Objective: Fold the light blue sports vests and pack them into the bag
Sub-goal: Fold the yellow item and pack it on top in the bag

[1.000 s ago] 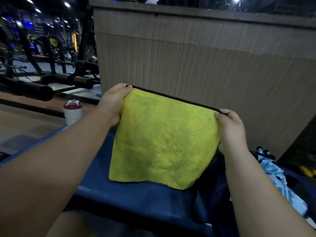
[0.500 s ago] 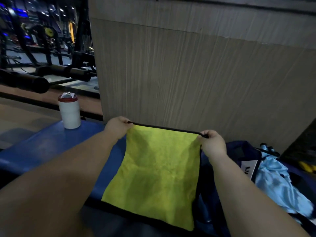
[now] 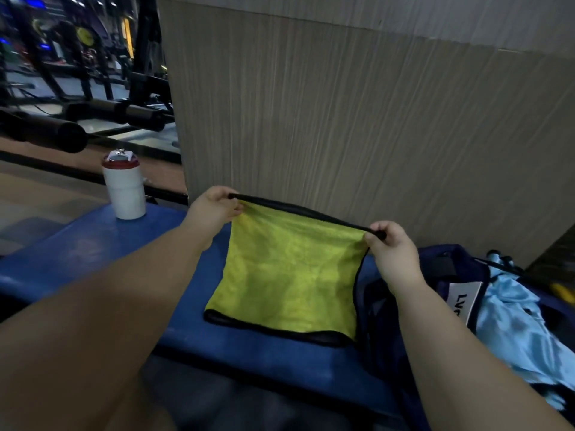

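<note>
Head view: the left hand [image 3: 214,206] and right hand [image 3: 393,247] each pinch a top corner of the yellow towel [image 3: 292,275], fingers [image 3: 378,233] curled tight over its black-trimmed edge. The towel hangs just left of the bag [image 3: 435,265], and its lower edge already lies on the blue table [image 3: 93,250]. The light blue vests [image 3: 513,321] lie crumpled on the right side of the bag, unfolded. I cannot tell whether they are inside it or only draped over its opening. A white cup [image 3: 124,188] stands well left of the bag.

The step in hand looks like laying the towel flat to fold it. To do it well, hold the top edge taut and level, then lower it away from the body so the cloth spreads without creases. The right corner should stay left of the bag, so the towel doesn't catch on its side. The vests come after.
</note>
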`<state>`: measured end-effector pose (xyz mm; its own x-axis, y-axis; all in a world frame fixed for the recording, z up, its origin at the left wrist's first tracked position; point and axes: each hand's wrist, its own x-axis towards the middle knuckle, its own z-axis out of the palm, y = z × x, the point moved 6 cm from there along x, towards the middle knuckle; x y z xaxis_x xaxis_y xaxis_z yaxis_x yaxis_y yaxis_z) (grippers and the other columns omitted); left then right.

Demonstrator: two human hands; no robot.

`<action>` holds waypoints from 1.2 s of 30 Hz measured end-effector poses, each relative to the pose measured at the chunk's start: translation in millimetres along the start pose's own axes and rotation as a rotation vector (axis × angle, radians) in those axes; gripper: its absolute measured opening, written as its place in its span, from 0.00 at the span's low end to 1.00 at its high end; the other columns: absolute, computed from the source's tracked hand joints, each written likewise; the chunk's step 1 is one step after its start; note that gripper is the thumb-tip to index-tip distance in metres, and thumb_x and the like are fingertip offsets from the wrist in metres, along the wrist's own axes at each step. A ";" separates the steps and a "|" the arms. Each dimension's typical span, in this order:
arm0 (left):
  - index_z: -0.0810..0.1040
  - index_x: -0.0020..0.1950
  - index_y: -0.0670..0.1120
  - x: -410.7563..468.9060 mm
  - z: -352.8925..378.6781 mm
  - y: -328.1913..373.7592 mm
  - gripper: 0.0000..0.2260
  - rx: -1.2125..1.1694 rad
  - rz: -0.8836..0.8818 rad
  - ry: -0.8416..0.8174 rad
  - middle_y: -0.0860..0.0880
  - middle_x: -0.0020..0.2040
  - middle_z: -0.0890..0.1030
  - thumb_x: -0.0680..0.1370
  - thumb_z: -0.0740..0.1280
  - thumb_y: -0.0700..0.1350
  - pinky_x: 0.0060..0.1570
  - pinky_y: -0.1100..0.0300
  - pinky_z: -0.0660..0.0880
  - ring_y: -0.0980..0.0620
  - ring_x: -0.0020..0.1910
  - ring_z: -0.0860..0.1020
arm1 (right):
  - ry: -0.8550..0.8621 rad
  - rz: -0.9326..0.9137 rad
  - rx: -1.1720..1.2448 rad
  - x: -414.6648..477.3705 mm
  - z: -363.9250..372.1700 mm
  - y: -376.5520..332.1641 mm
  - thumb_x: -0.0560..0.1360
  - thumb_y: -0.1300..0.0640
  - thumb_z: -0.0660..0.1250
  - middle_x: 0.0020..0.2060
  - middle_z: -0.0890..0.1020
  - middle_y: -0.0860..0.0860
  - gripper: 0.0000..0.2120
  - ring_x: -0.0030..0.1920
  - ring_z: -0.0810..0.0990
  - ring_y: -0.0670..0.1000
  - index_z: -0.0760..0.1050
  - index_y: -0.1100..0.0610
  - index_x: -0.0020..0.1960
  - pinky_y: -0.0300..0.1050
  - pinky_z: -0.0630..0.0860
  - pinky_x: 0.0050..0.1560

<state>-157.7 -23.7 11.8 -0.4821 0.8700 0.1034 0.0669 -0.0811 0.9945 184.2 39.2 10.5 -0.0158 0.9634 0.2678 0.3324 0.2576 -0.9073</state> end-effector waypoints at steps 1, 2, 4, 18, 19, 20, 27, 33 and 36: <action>0.77 0.47 0.48 -5.0 -3.6 -5.6 0.06 0.042 -0.008 -0.008 0.46 0.45 0.80 0.79 0.65 0.37 0.49 0.62 0.77 0.53 0.44 0.79 | -0.030 0.004 0.022 -5.4 0.6 5.5 0.78 0.63 0.67 0.42 0.79 0.46 0.09 0.43 0.76 0.45 0.75 0.49 0.44 0.37 0.72 0.45; 0.78 0.47 0.48 -10.9 -8.2 -14.7 0.06 0.110 -0.024 -0.019 0.46 0.45 0.80 0.77 0.66 0.37 0.50 0.60 0.76 0.52 0.45 0.78 | -0.066 0.011 0.042 -12.1 1.5 12.1 0.77 0.66 0.67 0.41 0.79 0.47 0.09 0.42 0.75 0.44 0.75 0.53 0.45 0.34 0.71 0.44; 0.80 0.45 0.48 -23.6 -17.6 -36.4 0.05 0.255 -0.079 -0.052 0.47 0.43 0.81 0.76 0.67 0.39 0.53 0.54 0.77 0.50 0.44 0.78 | -0.162 0.017 0.034 -26.8 4.2 26.2 0.75 0.70 0.68 0.39 0.78 0.48 0.09 0.39 0.74 0.43 0.75 0.58 0.45 0.27 0.70 0.41; 0.74 0.39 0.43 -68.0 -43.7 -106.0 0.05 0.637 -0.219 -0.181 0.47 0.32 0.76 0.74 0.67 0.41 0.32 0.59 0.68 0.52 0.30 0.73 | -0.553 -0.118 -0.614 -75.9 17.9 54.4 0.67 0.62 0.75 0.36 0.79 0.43 0.16 0.40 0.76 0.43 0.76 0.43 0.34 0.29 0.69 0.39; 0.73 0.38 0.44 -69.6 -41.8 -105.5 0.06 0.747 -0.206 -0.231 0.48 0.33 0.75 0.73 0.67 0.42 0.34 0.59 0.67 0.52 0.33 0.72 | -0.588 -0.117 -0.698 -78.0 19.5 55.9 0.66 0.61 0.74 0.38 0.78 0.44 0.15 0.41 0.76 0.43 0.75 0.41 0.33 0.29 0.69 0.40; 0.72 0.37 0.45 -71.2 -39.1 -104.3 0.07 0.838 -0.205 -0.279 0.49 0.35 0.74 0.73 0.67 0.45 0.35 0.59 0.66 0.52 0.35 0.71 | -0.613 -0.116 -0.781 -79.7 20.3 55.6 0.66 0.58 0.74 0.40 0.75 0.45 0.14 0.43 0.75 0.43 0.75 0.40 0.33 0.30 0.69 0.42; 0.71 0.43 0.46 -73.8 -13.7 -69.8 0.15 1.362 0.130 -0.057 0.50 0.48 0.70 0.75 0.59 0.58 0.48 0.54 0.69 0.45 0.54 0.70 | -0.562 -0.101 -0.965 -80.8 30.7 27.7 0.68 0.33 0.69 0.48 0.74 0.45 0.17 0.56 0.71 0.51 0.69 0.44 0.41 0.48 0.69 0.58; 0.59 0.78 0.50 -91.9 61.2 -91.2 0.32 1.207 0.315 -0.397 0.50 0.77 0.61 0.76 0.46 0.63 0.74 0.53 0.53 0.49 0.77 0.55 | -0.534 -0.215 -0.759 -80.7 95.3 33.9 0.82 0.45 0.58 0.73 0.67 0.52 0.21 0.77 0.58 0.55 0.68 0.53 0.71 0.46 0.54 0.76; 0.46 0.80 0.55 -90.4 64.6 -118.1 0.29 1.385 0.159 -0.486 0.56 0.80 0.46 0.81 0.47 0.64 0.76 0.47 0.42 0.51 0.79 0.42 | -0.626 -0.129 -0.897 -85.7 109.4 57.8 0.82 0.38 0.50 0.80 0.50 0.49 0.28 0.80 0.43 0.55 0.54 0.47 0.79 0.55 0.41 0.78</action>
<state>-65.6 -61.4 -116.2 -0.0748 0.9933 -0.0876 0.9872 0.0862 0.1343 101.6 -20.3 -100.4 -0.4904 0.8659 -0.0984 0.8543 0.4552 -0.2511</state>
